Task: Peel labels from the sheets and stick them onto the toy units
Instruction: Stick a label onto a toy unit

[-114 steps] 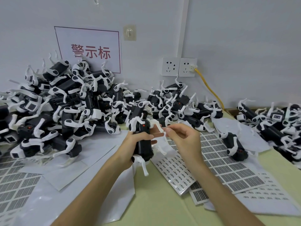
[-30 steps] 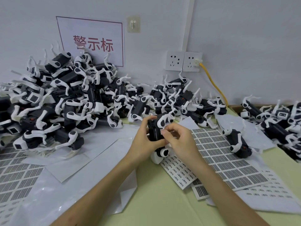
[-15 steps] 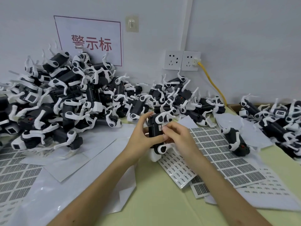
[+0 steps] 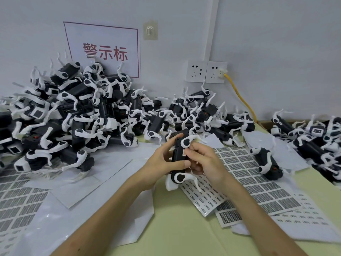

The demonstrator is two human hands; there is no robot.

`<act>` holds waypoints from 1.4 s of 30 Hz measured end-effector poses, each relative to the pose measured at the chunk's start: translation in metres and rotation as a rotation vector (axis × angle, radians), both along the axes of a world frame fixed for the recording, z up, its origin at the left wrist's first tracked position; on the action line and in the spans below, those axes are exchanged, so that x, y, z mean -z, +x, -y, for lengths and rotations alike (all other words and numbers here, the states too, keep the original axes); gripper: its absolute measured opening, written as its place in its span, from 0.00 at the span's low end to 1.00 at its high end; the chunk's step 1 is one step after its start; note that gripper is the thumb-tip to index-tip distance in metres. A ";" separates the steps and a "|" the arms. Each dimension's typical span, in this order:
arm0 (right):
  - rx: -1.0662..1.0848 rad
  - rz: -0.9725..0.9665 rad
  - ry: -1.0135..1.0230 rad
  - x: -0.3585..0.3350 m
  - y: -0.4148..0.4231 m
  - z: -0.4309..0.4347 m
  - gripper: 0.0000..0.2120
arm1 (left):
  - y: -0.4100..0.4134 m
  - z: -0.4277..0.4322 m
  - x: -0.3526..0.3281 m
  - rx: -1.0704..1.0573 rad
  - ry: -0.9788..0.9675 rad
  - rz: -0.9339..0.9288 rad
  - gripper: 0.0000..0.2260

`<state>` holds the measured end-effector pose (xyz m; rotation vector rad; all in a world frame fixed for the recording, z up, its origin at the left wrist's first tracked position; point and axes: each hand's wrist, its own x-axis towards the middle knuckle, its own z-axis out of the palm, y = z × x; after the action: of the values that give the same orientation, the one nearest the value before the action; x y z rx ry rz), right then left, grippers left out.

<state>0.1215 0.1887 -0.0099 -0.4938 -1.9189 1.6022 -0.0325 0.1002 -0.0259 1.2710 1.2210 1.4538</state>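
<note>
My left hand (image 4: 162,159) grips a black toy unit with white legs (image 4: 180,156), held upright above the table's middle. My right hand (image 4: 204,161) curls against the unit's right side, its fingertips pressing a small white label (image 4: 184,152) onto the black body. Label sheets (image 4: 258,182) with rows of small printed labels lie flat just right of and below my hands.
A big pile of black-and-white toy units (image 4: 73,117) fills the left and back of the table. A single unit (image 4: 265,161) lies on the sheets at right, and more units (image 4: 317,137) are heaped far right. White backing sheets (image 4: 83,191) cover the left. A yellow cable (image 4: 239,97) runs from the wall socket.
The toy unit went from held up with my right hand apart from it to turned in my left hand, with my right fingers now pressing a label on its side.
</note>
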 end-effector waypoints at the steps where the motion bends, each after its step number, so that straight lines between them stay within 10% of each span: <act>1: -0.002 -0.001 -0.004 0.000 0.001 0.001 0.11 | 0.001 0.000 -0.001 -0.006 -0.003 0.002 0.37; 9: 0.060 -0.017 0.079 0.003 -0.001 0.001 0.16 | 0.002 -0.001 -0.002 -0.007 -0.030 -0.025 0.43; 28: 0.023 -0.070 0.032 0.005 -0.003 0.001 0.16 | -0.001 -0.001 -0.002 -0.005 -0.064 0.091 0.20; 42: 0.353 -0.298 0.066 0.002 0.008 -0.019 0.08 | -0.004 -0.005 -0.007 0.084 -0.277 0.504 0.13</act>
<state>0.1292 0.2082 -0.0121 -0.5024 -1.5581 1.2988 -0.0364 0.1054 -0.0192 0.7025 0.9706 1.3762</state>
